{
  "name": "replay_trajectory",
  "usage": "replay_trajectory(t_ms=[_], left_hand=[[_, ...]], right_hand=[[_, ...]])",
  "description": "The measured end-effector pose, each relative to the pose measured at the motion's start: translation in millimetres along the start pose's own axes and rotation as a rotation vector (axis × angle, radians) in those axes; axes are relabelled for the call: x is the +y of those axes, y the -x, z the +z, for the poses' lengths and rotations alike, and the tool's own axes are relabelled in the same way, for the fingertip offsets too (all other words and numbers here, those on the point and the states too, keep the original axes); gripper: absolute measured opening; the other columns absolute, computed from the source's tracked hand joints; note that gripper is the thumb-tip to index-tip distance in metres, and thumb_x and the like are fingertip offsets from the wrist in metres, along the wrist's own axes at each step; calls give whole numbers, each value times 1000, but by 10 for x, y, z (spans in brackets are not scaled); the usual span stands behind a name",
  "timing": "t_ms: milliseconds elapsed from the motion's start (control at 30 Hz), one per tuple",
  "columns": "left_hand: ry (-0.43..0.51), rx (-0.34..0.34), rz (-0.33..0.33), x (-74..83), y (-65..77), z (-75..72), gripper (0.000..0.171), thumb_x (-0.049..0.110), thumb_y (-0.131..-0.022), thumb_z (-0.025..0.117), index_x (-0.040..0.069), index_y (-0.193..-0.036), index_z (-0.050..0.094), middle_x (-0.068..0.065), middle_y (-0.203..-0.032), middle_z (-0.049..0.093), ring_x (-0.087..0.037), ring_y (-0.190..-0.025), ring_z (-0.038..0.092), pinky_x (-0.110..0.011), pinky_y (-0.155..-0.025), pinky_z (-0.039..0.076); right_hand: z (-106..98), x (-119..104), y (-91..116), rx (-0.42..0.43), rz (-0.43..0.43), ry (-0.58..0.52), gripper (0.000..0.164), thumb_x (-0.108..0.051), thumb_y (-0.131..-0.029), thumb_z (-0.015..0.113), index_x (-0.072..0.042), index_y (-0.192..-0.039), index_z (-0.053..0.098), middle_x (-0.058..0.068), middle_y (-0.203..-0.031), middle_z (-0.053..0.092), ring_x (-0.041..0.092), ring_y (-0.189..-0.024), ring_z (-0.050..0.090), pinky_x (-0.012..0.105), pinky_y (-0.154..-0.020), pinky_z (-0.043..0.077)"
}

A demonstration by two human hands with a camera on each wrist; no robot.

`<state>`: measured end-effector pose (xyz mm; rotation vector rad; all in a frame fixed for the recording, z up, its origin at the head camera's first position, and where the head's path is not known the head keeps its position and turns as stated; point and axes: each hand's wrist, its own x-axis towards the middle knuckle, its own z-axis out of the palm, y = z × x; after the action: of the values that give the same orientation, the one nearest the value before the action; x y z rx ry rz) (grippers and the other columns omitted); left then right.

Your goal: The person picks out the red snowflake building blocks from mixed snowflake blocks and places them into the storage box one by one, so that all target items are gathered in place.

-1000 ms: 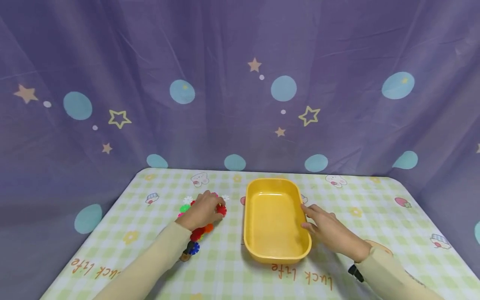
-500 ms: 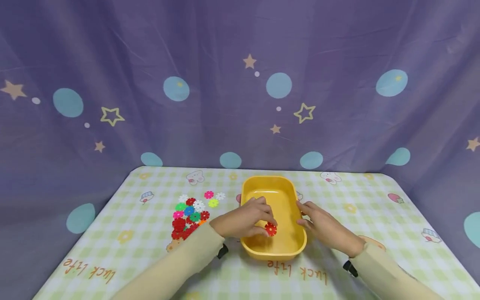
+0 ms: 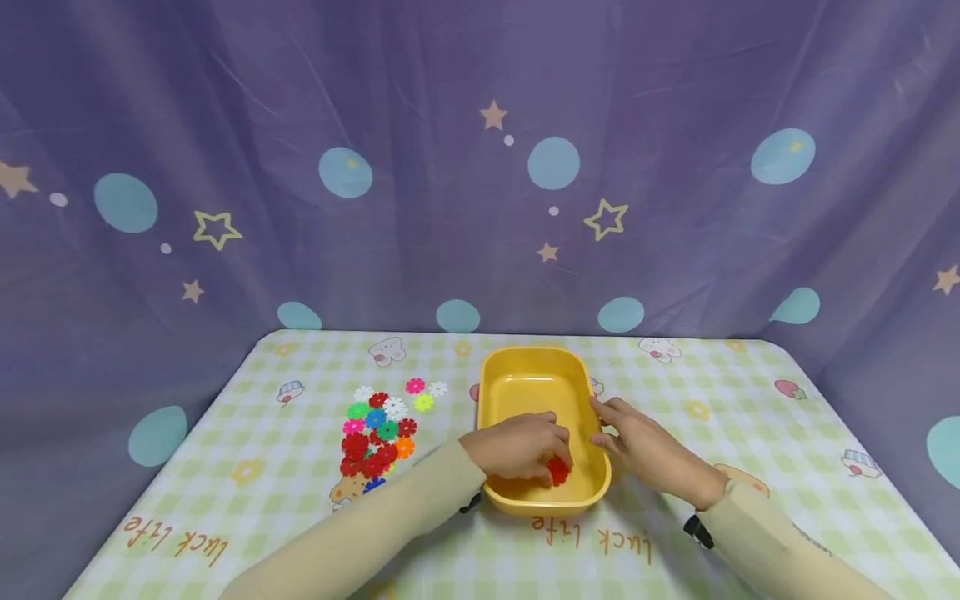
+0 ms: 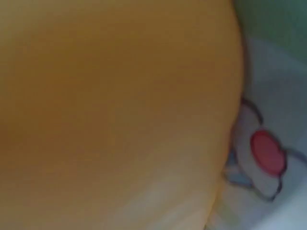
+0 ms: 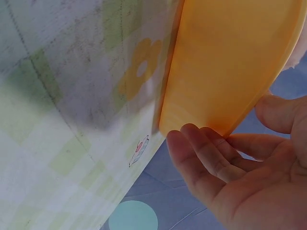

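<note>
A yellow plastic tray [image 3: 536, 400] stands on the table in the head view. My left hand [image 3: 521, 448] reaches in over its left rim and pinches a red snowflake disc [image 3: 557, 471] low inside the tray. At the tray's right side, my right hand [image 3: 645, 450] touches the outer wall with fairly straight fingers. The right wrist view shows those fingers [image 5: 196, 153] against the wall and the thumb by the rim. Only the yellow wall [image 4: 120, 115] and some cloth fill the left wrist view. Several colourful snowflake discs [image 3: 375, 446] lie in a pile left of the tray.
A checked tablecloth [image 3: 262, 533] with printed figures covers the table. Slightly apart from the pile lie a pink disc [image 3: 416, 386], a white disc [image 3: 437, 389] and a yellow-green disc [image 3: 423, 402]. A purple curtain [image 3: 420, 242] hangs behind the table.
My left hand has moved right from the pile into the tray, carrying a red snowflake disc, and then lower. The pile is now uncovered. My right hand stays at the tray's side.
</note>
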<state>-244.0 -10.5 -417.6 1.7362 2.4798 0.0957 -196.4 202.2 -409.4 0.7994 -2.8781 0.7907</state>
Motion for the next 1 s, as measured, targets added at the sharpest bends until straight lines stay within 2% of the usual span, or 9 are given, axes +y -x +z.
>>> replay_trajectory(t_ms=[133,267,367,433,500,633,767,867,1000], left_hand=[[-34,-25,-14,54,-21,11,23,30,-78,78,23,-100,72,15,-88,55,-6,-78,42,-15,-69,33],[-61,31,-61,60,91,-128,30,29,-80,77,22,-109,71,13,-100,61,-7,-83,44,-16,-71,36],[-17,109,-125,-39,335,-346,33,23,-80,77,17,-112,70,8,-107,62,-10,-92,48,-20,-84,40],[21,165,-186,-172,569,-468,32,19,-79,78,16,-110,70,5,-106,63,-12,-95,50,-25,-92,40],[49,202,-285,-321,859,-535,30,16,-78,79,15,-107,71,4,-102,63,-13,-95,51,-29,-93,41],[121,178,-509,-622,1370,-442,26,15,-79,78,13,-105,71,2,-99,62,-15,-91,50,-32,-83,46],[210,114,-654,-811,1636,-196,26,13,-79,77,11,-104,70,0,-98,60,-17,-89,49,-35,-81,46],[219,105,-676,-892,1709,-57,22,12,-79,77,13,-100,70,2,-94,58,-16,-89,49,-35,-82,45],[213,101,-650,-949,1770,0,17,10,-81,75,15,-94,66,2,-90,54,-15,-85,46,-33,-79,45]], right_hand=[[13,-7,-18,-5,2,-3,56,-11,-91,64,12,-135,41,11,-110,55,22,-100,59,36,-82,50],[16,-14,-24,-14,8,-10,55,-11,-91,63,12,-136,40,12,-110,55,22,-99,59,35,-80,50],[11,-7,-15,-10,15,-13,55,-12,-91,63,11,-136,41,12,-112,55,22,-99,59,33,-77,50],[5,9,0,-6,26,-17,55,-13,-92,63,10,-136,41,11,-113,55,22,-101,59,32,-76,50],[5,16,9,-4,29,-24,56,-13,-92,63,10,-137,40,11,-113,55,22,-102,58,31,-76,50],[-16,26,34,0,42,-16,56,-14,-91,63,10,-137,41,11,-112,56,23,-102,59,32,-76,50],[-33,17,50,10,29,-15,55,-13,-91,63,11,-135,41,11,-111,56,24,-102,59,33,-77,51],[-26,4,40,14,15,-23,54,-11,-91,63,12,-135,41,11,-111,56,25,-102,59,33,-78,51],[16,-19,7,20,3,-25,54,-11,-91,63,12,-135,42,11,-111,56,24,-102,59,34,-78,51]])
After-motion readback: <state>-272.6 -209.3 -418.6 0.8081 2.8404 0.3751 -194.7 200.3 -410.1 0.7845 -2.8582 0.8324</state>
